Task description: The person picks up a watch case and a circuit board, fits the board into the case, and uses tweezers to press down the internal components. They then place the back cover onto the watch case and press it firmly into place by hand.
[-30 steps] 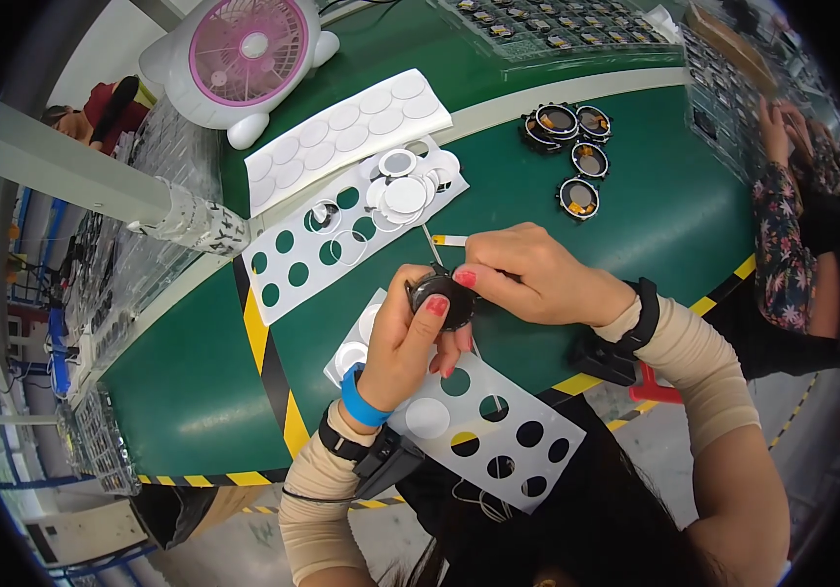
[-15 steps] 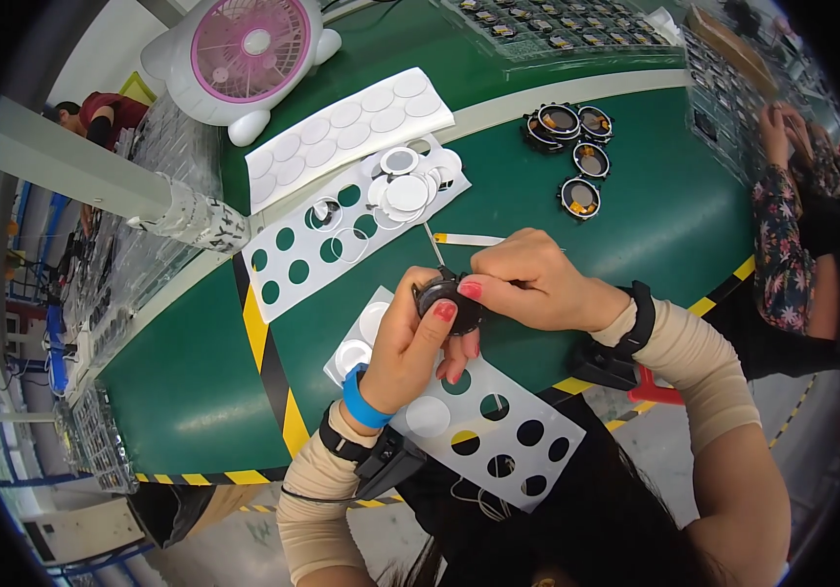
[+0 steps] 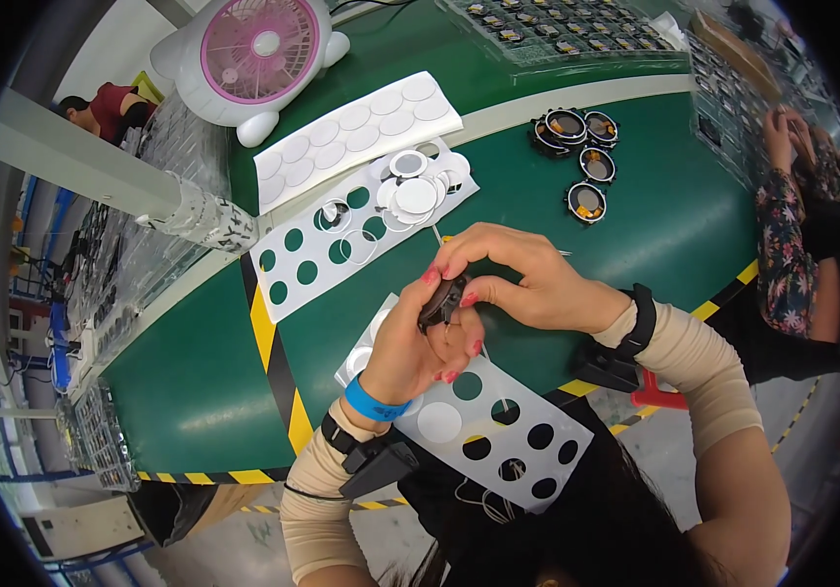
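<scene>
A small dark round part (image 3: 442, 301) is pinched between both hands above the green table (image 3: 635, 225). Left hand (image 3: 418, 342) cups it from below; right hand (image 3: 518, 279) fingers (image 3: 454, 269) grip its top edge.

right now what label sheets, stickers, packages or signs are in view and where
Sticker sheet: far side by the fan, white rectangle, rows of round white stickers.
Punched sheet: table middle, white, round holes showing green; loose white discs piled at its far end.
Second punched sheet: near edge under the hands, white, dark holes.
Left hand and right hand: holding a small dark round part.
No screens or signs.
</scene>
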Demonstrator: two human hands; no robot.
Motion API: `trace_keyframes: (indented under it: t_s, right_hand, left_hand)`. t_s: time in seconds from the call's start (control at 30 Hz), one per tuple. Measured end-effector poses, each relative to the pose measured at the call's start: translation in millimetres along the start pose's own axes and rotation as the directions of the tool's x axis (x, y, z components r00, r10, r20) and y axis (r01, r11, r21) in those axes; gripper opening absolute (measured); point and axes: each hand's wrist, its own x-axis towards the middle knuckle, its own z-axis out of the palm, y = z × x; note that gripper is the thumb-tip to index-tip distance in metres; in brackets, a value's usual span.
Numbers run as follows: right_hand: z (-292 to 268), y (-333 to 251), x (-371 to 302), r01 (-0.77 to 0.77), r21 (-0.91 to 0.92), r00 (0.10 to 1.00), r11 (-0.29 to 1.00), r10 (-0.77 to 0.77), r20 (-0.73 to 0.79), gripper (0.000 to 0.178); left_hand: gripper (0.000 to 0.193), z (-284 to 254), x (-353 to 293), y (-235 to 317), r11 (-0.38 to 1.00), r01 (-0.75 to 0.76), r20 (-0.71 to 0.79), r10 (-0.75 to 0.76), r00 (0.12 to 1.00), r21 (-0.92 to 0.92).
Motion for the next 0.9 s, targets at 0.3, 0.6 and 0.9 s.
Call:
trace_keyframes:
  t_s: [0.3,0.6,0.9]
  right_hand:
    - [5,-3,-3,-0.191,0.029,0.97,0.981,0.193,-0.147,0.021]
    - [13,-5,-3,-0.243,0.221,0.948,0.944,0.28,-0.153,0.027]
    - [15,-13,0,-0.305,0.15,0.949,0.941,0.313,-0.036,0.034]
  left_hand:
    - [0.026,9,-2,-12,0.824,-0.189,-0.171,0.324,0.931,0.533]
    - [0.018,12,-2,-15,0.818,-0.305,-0.152,0.423,0.893,0.488]
    - [0.024,1,5,-16,0.78,-0.267,-0.296,0.494,0.817,0.566]
